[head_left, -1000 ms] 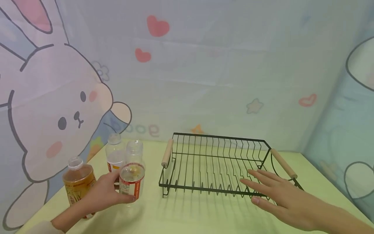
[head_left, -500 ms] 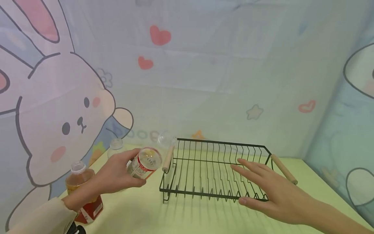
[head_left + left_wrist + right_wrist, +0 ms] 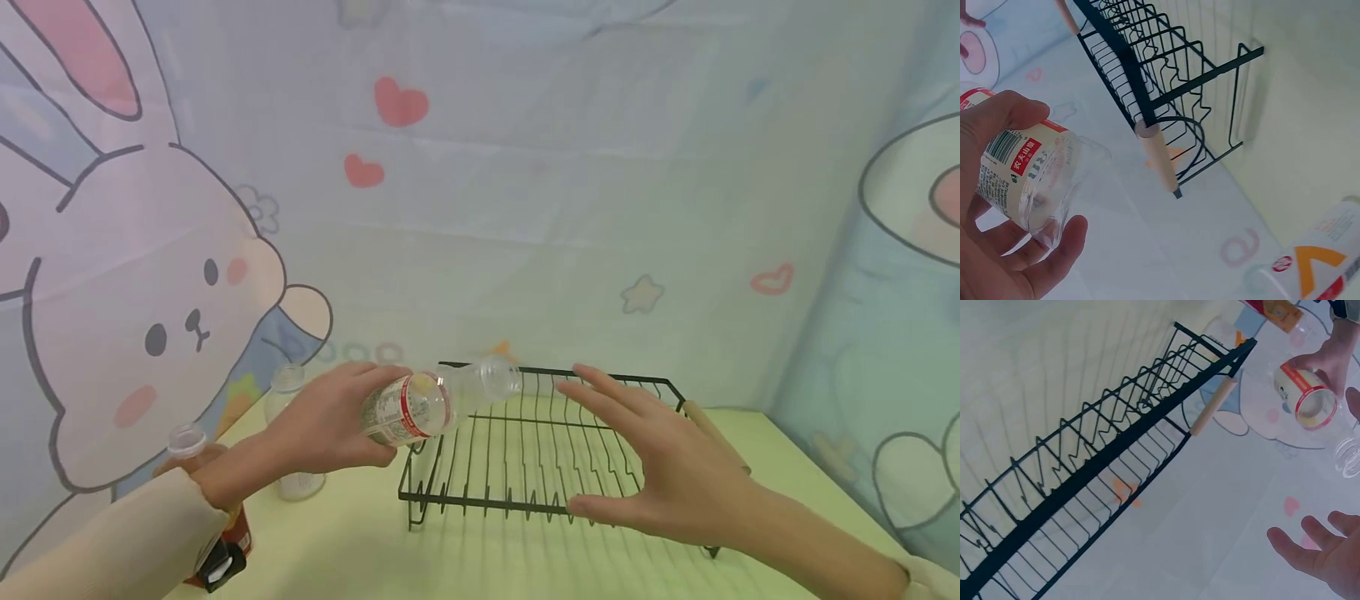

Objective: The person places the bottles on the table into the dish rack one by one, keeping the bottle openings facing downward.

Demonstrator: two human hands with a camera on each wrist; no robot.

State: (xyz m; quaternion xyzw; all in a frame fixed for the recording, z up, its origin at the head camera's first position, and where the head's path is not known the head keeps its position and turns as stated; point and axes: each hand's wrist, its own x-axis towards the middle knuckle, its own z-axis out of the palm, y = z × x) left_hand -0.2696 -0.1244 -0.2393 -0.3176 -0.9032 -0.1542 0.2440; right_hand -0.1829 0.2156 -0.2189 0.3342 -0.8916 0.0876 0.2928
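Observation:
My left hand point(image 3: 322, 425) grips a clear plastic bottle point(image 3: 405, 408) around its red-and-white label. The bottle is raised and tilted, its neck pointing right over the left part of a black wire dish rack point(image 3: 491, 503). In the left wrist view, thumb and fingers wrap the bottle's label point(image 3: 1019, 153). My right hand point(image 3: 667, 471) hovers over the right part of the rack, holding nothing, its fingers extended and thumb spread apart. The right wrist view shows this hand point(image 3: 1329, 556) apart from the bottle's open mouth point(image 3: 1350, 456).
A second clear bottle point(image 3: 298, 485) stands on the pale green table behind my left hand. A bottle of reddish-brown drink point(image 3: 238, 533) stands partly hidden by my left forearm. The rack has a wooden handle point(image 3: 712, 433) at its right end. A printed cloth point(image 3: 525, 208) hangs behind.
My left hand has lifted the clear bottle from the table, carried it right and tipped its neck over the rack. My right hand has shifted left and its thumb has spread wider.

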